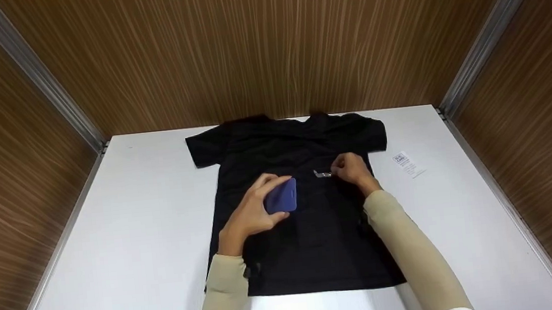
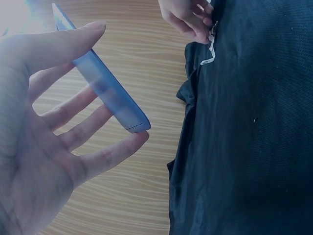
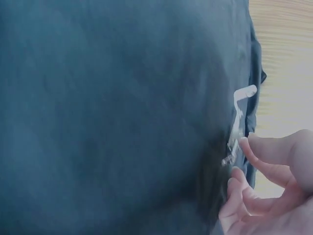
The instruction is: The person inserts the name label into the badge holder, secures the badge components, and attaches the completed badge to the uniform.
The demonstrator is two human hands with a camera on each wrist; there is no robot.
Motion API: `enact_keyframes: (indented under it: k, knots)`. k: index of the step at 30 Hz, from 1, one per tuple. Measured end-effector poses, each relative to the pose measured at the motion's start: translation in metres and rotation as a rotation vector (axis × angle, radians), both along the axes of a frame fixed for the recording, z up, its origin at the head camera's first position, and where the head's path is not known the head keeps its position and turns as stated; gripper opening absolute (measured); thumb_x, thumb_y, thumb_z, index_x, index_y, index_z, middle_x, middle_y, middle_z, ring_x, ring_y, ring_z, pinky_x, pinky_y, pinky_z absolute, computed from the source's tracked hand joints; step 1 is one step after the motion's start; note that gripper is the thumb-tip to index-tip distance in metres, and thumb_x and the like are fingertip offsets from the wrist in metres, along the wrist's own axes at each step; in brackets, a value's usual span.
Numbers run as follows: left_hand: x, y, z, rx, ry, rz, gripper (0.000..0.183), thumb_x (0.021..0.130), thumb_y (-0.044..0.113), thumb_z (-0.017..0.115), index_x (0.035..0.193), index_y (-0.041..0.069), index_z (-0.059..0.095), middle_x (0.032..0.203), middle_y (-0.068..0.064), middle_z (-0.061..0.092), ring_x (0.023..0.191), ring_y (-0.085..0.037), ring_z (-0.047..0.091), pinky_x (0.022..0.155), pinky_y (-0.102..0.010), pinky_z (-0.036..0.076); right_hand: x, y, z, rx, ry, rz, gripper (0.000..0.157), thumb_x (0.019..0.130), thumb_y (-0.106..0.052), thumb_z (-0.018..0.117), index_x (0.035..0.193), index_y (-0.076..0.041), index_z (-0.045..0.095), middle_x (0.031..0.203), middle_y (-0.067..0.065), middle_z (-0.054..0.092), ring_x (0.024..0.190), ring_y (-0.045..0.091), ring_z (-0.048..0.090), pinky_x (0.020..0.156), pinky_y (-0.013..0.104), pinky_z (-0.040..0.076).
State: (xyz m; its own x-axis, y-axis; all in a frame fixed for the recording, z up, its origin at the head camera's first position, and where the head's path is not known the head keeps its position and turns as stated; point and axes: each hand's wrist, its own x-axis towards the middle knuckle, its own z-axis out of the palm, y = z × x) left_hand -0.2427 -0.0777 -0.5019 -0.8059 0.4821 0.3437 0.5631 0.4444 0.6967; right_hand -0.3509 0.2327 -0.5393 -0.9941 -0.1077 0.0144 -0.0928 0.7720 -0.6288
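Observation:
A black T-shirt [image 1: 316, 252] lies spread face up on the white table, its collar toward the back. Above its middle, my left hand [image 1: 251, 213] grips a flat blue card holder [image 1: 282, 196] by its edges between thumb and fingers. A narrow slot shows near one end of the holder. On the right, my right hand [image 1: 351, 169] pinches a small badge clip [image 1: 323, 174] with a pale strap, close over the shirt's chest. The right wrist view shows the bent strap end of the clip [image 3: 238, 107] pointing away from the fingertips.
A white printed card [image 1: 404, 160] with a dark square code lies on the table [image 1: 126, 230], right of the shirt. Brown wood-patterned panels [image 1: 265, 44] with metal edge strips enclose the back and both sides.

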Motion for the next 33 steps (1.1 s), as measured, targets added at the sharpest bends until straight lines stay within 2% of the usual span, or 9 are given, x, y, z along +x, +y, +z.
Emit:
enact_keyframes:
  k: [7, 21, 33]
  knots:
    - [0.0, 0.0, 0.0, -0.004, -0.005, -0.001, 0.078, 0.079, 0.014, 0.088, 0.149, 0.026, 0.055, 0.138, -0.009, 0.054, 0.12, -0.028, 0.056, 0.101, -0.049, 0.053, -0.002, 0.014, 0.007, 0.01, 0.053, -0.006, 0.014, 0.088, -0.004, 0.067, 0.095, 0.006, 0.074, 0.098, 0.024, 0.075, 0.098, 0.04, 0.068, 0.094, 0.053, 0.053]
    - [-0.001, 0.0, 0.0, -0.002, -0.013, 0.002, 0.079, 0.078, 0.015, 0.088, 0.149, 0.026, 0.055, 0.138, -0.009, 0.054, 0.121, -0.027, 0.056, 0.102, -0.048, 0.052, -0.006, 0.034, 0.003, 0.018, 0.032, -0.031, 0.018, 0.089, -0.005, 0.065, 0.1, 0.008, 0.072, 0.105, 0.028, 0.073, 0.103, 0.044, 0.067, 0.098, 0.055, 0.051]
    - [0.0, 0.0, -0.001, 0.001, -0.023, 0.012, 0.077, 0.079, 0.013, 0.087, 0.148, 0.025, 0.055, 0.138, -0.008, 0.054, 0.121, -0.029, 0.056, 0.102, -0.05, 0.052, -0.004, 0.051, 0.013, 0.026, 0.042, -0.053, 0.02, 0.09, -0.005, 0.065, 0.103, 0.009, 0.071, 0.107, 0.03, 0.072, 0.105, 0.045, 0.065, 0.098, 0.056, 0.05]
